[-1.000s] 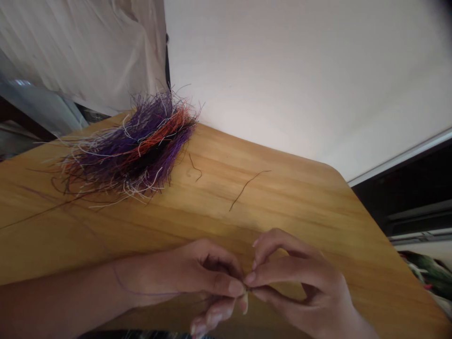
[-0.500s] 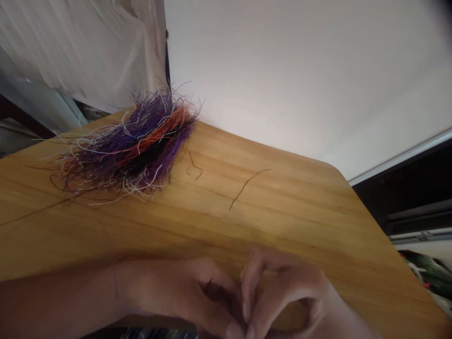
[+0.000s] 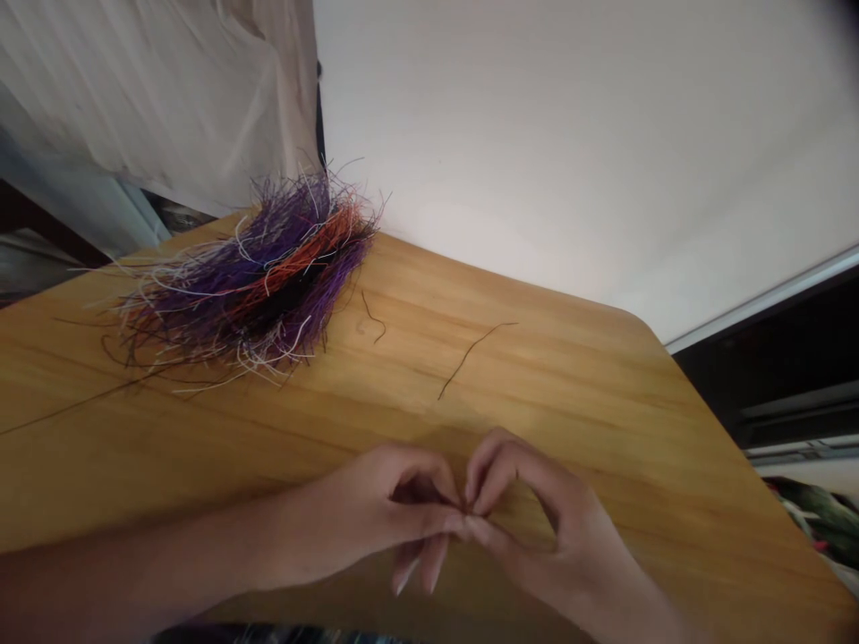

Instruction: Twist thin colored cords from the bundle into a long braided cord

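Note:
My left hand (image 3: 382, 519) and my right hand (image 3: 537, 528) meet fingertip to fingertip over the near part of the wooden table (image 3: 604, 385). Both are closed in a pinch at the same spot, on something too small to make out. A thin dark strand (image 3: 470, 356) lies loose on the table just beyond them. A bundle of purple, orange and white fibres (image 3: 261, 277) lies at the far left of the table.
A short curled strand (image 3: 372, 322) lies near the bundle. A white wall rises behind the table, with pale cloth (image 3: 167, 89) hanging at the left. The table's rounded right corner drops off to a dark area.
Both hands dipped toward the bottom edge of the view, then came back up onto the table, still pinched together. The bundle and loose strands have not moved.

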The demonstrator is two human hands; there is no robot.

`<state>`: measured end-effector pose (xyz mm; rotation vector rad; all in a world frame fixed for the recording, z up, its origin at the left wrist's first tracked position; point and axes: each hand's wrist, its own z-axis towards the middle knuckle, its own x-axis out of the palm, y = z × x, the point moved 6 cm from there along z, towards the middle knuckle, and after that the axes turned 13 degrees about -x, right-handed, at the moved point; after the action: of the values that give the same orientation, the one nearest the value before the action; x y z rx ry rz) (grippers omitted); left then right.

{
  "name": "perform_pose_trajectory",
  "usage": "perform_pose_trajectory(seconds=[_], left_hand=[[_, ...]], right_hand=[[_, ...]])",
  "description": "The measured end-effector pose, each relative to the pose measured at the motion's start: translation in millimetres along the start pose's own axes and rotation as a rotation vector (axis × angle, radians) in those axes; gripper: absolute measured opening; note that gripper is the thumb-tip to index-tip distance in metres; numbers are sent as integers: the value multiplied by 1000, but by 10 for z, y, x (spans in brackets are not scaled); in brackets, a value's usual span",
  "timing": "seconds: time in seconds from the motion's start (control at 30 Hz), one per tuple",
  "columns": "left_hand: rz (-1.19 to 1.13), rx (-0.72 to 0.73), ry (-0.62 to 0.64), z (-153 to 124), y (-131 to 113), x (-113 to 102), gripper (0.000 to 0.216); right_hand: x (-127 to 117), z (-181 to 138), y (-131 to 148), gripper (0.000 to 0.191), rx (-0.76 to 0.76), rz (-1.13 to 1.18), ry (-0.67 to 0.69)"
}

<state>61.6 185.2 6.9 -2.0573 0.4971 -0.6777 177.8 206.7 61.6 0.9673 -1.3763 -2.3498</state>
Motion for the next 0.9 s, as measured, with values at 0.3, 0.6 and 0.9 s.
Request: perform_pose_trajectory(seconds=[0.3,0.6,0.9], left_hand=[[-46,85,-129,33,-89,-202,20],[-277,29,118,33,-82,-93,18],[-319,22,112,56,-65,-118,20]], right_hand=[[-58,-30,-169,7,-56,-112,-221],[-115,-48,293,13,-496,-618,-327],[-37,-150,201,22,-570,-685,-253]])
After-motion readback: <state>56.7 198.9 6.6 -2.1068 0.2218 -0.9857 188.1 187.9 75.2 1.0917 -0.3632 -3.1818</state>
